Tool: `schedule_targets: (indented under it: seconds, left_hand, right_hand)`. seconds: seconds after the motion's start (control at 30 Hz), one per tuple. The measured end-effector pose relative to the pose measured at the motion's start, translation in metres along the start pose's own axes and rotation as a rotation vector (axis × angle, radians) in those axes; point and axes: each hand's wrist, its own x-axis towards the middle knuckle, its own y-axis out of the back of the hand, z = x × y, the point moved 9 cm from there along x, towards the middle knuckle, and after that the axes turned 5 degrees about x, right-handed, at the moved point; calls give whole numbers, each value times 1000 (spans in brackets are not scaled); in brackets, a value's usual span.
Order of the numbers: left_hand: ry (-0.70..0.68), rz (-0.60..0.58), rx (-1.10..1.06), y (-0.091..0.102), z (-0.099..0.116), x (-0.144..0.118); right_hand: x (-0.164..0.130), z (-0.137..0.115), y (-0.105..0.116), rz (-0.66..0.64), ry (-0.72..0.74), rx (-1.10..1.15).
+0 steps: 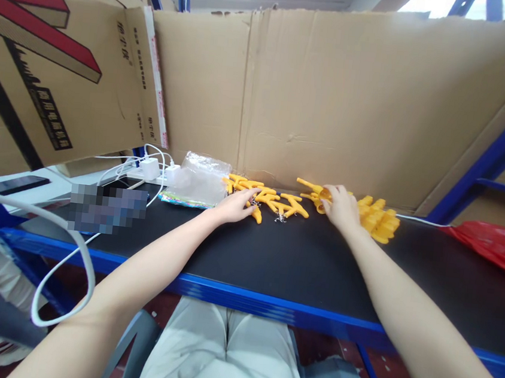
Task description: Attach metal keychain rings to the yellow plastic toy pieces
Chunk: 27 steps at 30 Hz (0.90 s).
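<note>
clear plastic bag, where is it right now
In the head view, the clear plastic bag lies left of centre at the table's back, between the white chargers and the left hand.

Warehouse packing bench, blue racking (490, 163), cardboard cartons (43, 71)

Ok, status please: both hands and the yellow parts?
Left hand flat on loose yellow parts. Right hand touching yellow pile. Clear bag beside, nothing blocking.
</note>
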Motion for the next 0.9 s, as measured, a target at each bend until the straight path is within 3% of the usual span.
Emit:
schedule_targets:
  seconds: [0.2, 0.4, 0.63, 0.9]
  left_hand:
    - [-1, 6, -8, -1, -2, 0]
    - [-8, 9, 23, 0, 0, 0]
    - [-32, -3, 93, -5, -3, 2]
    - [-49, -36, 103, -9, -4, 2]
  right_hand:
    - [-4, -11, -26, -158, 44, -176]
    - [-9, -9, -42, -213, 43, -247]
    - [-8, -18, -42, -187, 104, -338]
    - [-7, -10, -37, -333, 2, -353]
